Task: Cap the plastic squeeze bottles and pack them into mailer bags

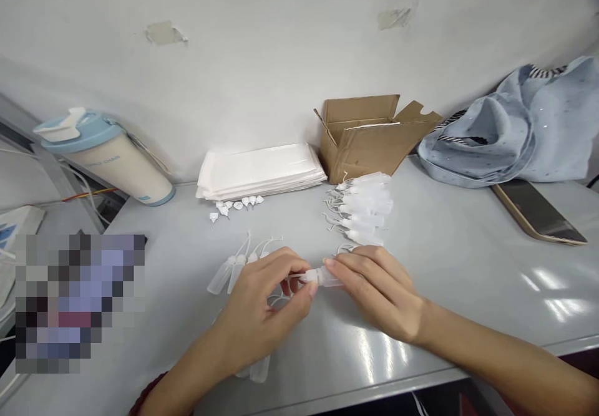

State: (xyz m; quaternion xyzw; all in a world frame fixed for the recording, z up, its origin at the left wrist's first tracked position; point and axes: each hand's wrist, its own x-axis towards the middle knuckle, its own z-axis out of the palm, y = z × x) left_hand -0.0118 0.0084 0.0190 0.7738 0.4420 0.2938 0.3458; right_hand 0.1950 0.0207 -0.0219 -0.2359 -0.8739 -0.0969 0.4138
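Between my hands, above the front part of the grey table, a small translucent squeeze bottle (pixel 331 277) lies sideways. My left hand (pixel 266 300) pinches its white cap (pixel 311 276) between thumb and fingers. Closed round the body, my right hand (pixel 381 291) covers most of it. To the left, several similar bottles with thin tethers (pixel 222 274) lie partly behind my left hand, and another bottle (pixel 259 369) shows below that wrist. A pile of such bottles (pixel 367 207) lies beyond my right hand. Several white needle-tipped caps (pixel 224 211) sit farther back.
A stack of white packets (pixel 264 169) and an open cardboard box (pixel 369 154) stand against the wall. A tumbler (pixel 116 160) leans at back left. On the right are a light blue cloth bag (pixel 510 132) and a phone (pixel 538 210). A pixelated patch (pixel 79 304) hides something left.
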